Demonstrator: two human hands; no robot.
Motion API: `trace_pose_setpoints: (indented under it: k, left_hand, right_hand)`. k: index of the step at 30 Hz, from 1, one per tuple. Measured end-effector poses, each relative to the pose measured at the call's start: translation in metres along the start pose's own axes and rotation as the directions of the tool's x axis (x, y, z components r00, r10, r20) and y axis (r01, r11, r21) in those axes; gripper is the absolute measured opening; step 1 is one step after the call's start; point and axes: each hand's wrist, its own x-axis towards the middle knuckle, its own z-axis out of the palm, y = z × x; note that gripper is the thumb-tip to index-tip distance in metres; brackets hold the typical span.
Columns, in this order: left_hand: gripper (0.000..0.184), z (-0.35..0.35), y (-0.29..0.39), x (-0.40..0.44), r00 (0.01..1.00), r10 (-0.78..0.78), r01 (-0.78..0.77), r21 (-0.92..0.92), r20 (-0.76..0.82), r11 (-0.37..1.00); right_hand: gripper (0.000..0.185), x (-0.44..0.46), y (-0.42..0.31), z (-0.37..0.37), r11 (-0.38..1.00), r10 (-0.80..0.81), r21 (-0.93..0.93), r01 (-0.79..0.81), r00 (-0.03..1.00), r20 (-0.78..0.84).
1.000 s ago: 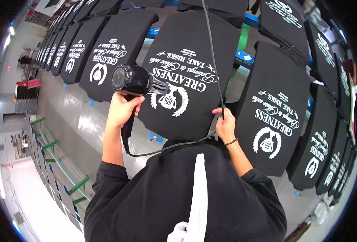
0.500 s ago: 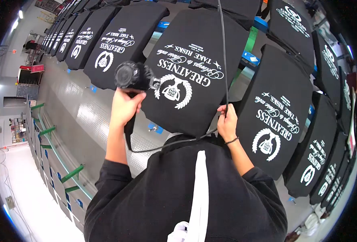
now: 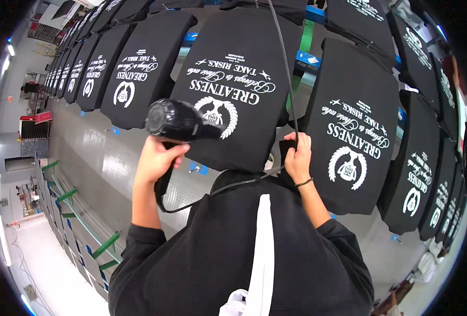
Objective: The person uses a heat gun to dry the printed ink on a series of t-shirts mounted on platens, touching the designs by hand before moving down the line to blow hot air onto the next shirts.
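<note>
Hair dryer (image 3: 173, 121) — left hand (image 3: 157, 159) is gripping it, nozzle (image 3: 211, 129) is pointing rightward over the middle shirt (image 3: 239, 42) | right hand (image 3: 299, 159) is curling around the cord (image 3: 292, 102) | another printed shirt (image 3: 357, 76) is lying farther right.

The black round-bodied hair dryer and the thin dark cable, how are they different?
The black round-bodied hair dryer is bulky; the thin dark cable is slender and curves. The bare left hand grips the hair dryer, while the bare right hand holds the cable. The cable runs out past the picture's top edge; the hair dryer does not. Both are dark.
</note>
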Motion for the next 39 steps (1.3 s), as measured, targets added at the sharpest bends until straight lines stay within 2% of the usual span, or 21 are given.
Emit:
trace_pose_setpoints:
  k: [4,8,10,12,14,18,21,22,24,26,28,32,34,35,38,39]
  left_hand:
    - [0.011,-0.019,-0.003,0.005,0.986,0.039,-0.015,0.148,-0.164,0.989]
    - [0.01,-0.011,0.0,0.02,0.984,0.081,-0.07,0.074,-0.157,0.995]
    - [0.009,-0.003,0.004,0.02,0.996,0.055,-0.055,0.008,-0.069,0.998]
    - [0.009,-0.001,0.001,0.02,0.998,0.049,-0.049,0.01,-0.042,0.999]
    - [0.01,0.002,-0.002,0.017,0.989,0.081,-0.071,0.088,-0.122,0.994]
    - [0.011,-0.002,-0.001,0.01,0.998,0.032,-0.029,0.05,-0.053,0.998]
    - [0.011,0.007,0.0,0.012,0.985,0.058,-0.054,-0.024,0.16,0.998]
    - [0.011,0.01,0.002,0.018,0.985,0.059,-0.056,-0.028,0.159,0.998]
    - [0.011,0.013,0.007,0.032,0.983,0.113,-0.126,0.086,0.142,0.988]
    - [0.009,0.011,0.006,0.05,0.975,0.21,-0.215,0.064,0.076,0.975]
    - [0.009,-0.002,-0.003,0.062,0.975,0.219,-0.219,0.013,-0.04,0.976]
    - [0.013,-0.042,-0.007,0.04,0.971,0.184,-0.167,0.119,-0.154,0.979]
    - [0.016,-0.057,-0.015,0.026,0.97,0.212,-0.196,0.131,-0.119,0.972]
    - [0.015,-0.06,-0.016,0.017,0.977,0.191,-0.177,0.134,-0.097,0.975]
    - [0.011,-0.061,-0.023,-0.008,0.99,0.139,-0.134,0.109,-0.031,0.985]
    - [0.011,-0.054,-0.021,-0.016,0.99,0.142,-0.14,0.075,-0.013,0.987]
  right_hand:
    - [0.032,-0.005,-0.005,0.007,0.996,-0.049,0.076,0.045,0.998,0.043]
    - [0.032,-0.005,-0.01,0.007,0.995,-0.069,0.072,0.064,0.995,0.067]
    - [0.032,-0.002,-0.008,0.004,0.996,-0.069,0.065,0.065,0.996,0.057]
    - [0.032,-0.001,-0.007,0.0,0.997,-0.06,0.056,0.057,0.997,0.046]
    - [0.033,-0.001,-0.009,-0.004,0.998,-0.055,0.023,0.055,0.998,0.021]
    - [0.033,-0.008,-0.013,-0.002,0.999,-0.044,0.012,0.044,0.999,-0.01]
    - [0.033,-0.013,-0.022,0.003,0.998,-0.048,0.037,0.048,0.999,-0.011]
    - [0.033,-0.015,-0.025,0.006,0.998,-0.055,0.043,0.055,0.998,-0.009]
    - [0.034,-0.016,-0.027,0.012,0.998,-0.052,0.044,0.052,0.999,-0.006]
    - [0.034,-0.019,-0.032,0.016,0.998,-0.048,0.043,0.048,0.999,-0.003]
    - [0.034,-0.019,-0.038,0.017,1.0,-0.025,-0.001,0.025,1.0,-0.013]
    - [0.035,-0.027,-0.051,0.016,1.0,-0.019,-0.013,0.018,0.997,-0.072]
    - [0.037,-0.031,-0.057,0.013,0.997,-0.01,-0.081,0.004,0.997,-0.079]
    - [0.039,-0.035,-0.055,0.014,0.993,-0.076,-0.102,0.065,0.992,-0.104]
    - [0.04,-0.043,-0.059,0.01,0.996,-0.076,-0.049,0.07,0.987,-0.14]
    - [0.037,-0.043,-0.062,0.005,0.997,-0.059,-0.047,0.055,0.993,-0.103]
